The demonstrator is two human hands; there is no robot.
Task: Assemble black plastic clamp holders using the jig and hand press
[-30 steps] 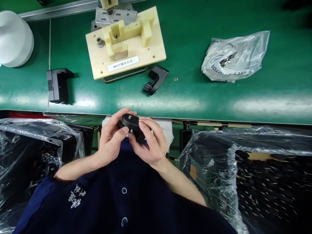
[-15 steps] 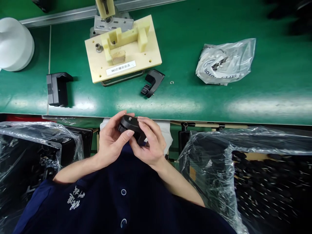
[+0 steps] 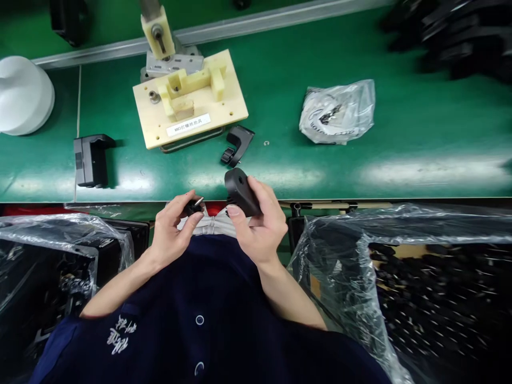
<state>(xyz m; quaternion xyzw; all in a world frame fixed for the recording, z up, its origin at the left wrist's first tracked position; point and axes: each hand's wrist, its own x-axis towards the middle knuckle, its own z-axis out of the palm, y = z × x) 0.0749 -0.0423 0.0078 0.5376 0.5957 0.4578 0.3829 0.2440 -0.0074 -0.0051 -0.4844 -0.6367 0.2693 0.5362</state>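
My left hand [image 3: 174, 224] pinches a small black thumb screw [image 3: 193, 206], its bare metal shaft pointing up and to the right. In my right hand [image 3: 260, 224] is a curved black plastic bracket [image 3: 242, 192], tilted, with a round hole near its upper end. The two pieces are apart, both just in front of the bench edge. Beyond them on the bench lies another black bracket [image 3: 240, 143] with a knob on it. A tiny clip [image 3: 266, 143] rests to its right.
A cream fixture [image 3: 150, 125] with a printed label stands at the back. A black L-shaped part [image 3: 91, 162] and a white round object [image 3: 26, 96] are on the left. A clear plastic bag [image 3: 336, 114] lies right. Plastic-lined bins [image 3: 366, 282] flank me, the right one full of black parts.
The thumb screw has come out of the bracket. My hands have moved apart, the left with the screw, the right with the bracket. The camera view has shifted slightly.
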